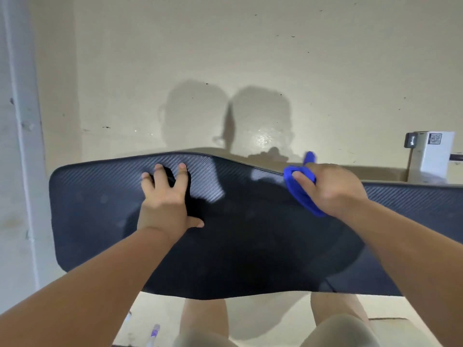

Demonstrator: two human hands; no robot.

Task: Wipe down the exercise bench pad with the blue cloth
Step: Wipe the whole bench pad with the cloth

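A black bench pad with a woven carbon-like texture spans the view from left to right in front of me. My left hand lies flat on its left half, fingers spread, holding nothing. My right hand is closed around a bunched blue cloth and presses it onto the pad near the far edge, right of centre. One end of the cloth sticks up behind my fingers. My shadow darkens the middle of the pad.
A cream wall rises just behind the pad, with a pale frame at the left. A white box stands at the far right on a ledge. My knees show below the pad, and a small purple-tipped object lies on the floor.
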